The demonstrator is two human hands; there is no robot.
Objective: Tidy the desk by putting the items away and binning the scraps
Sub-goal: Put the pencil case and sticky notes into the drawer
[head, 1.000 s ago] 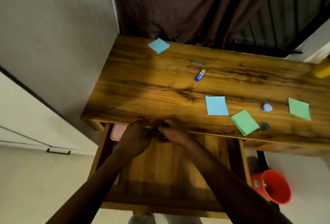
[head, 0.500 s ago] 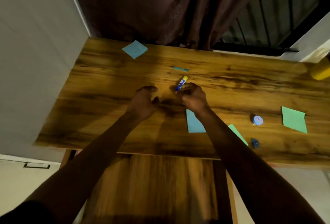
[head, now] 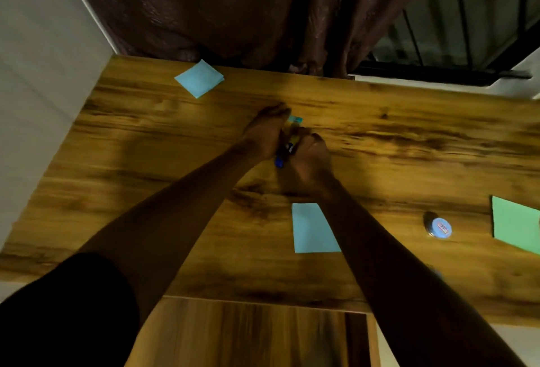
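Observation:
On the wooden desk (head: 146,162), my two hands meet near the middle back. My right hand (head: 312,153) is curled round a blue and yellow glue stick (head: 285,150), whose blue end pokes out below between the hands. My left hand (head: 267,132) lies against the stick's other side. Its fingers stretch straight towards a small teal scrap (head: 295,118), and the fingertips are right at it. A blue paper sheet (head: 314,227) lies just in front of my right wrist. A blue note pad (head: 200,78) sits at the back left.
A green sheet (head: 515,224) and a small round tin (head: 439,226) lie at the right. The open wooden drawer (head: 248,334) sticks out under the desk's front edge. A dark curtain (head: 233,7) hangs behind the desk, with a wall on the left.
Both hands left the drawer front and reached out over the desk. My right hand took the glue stick, then my left hand closed in beside it and reached the teal scrap.

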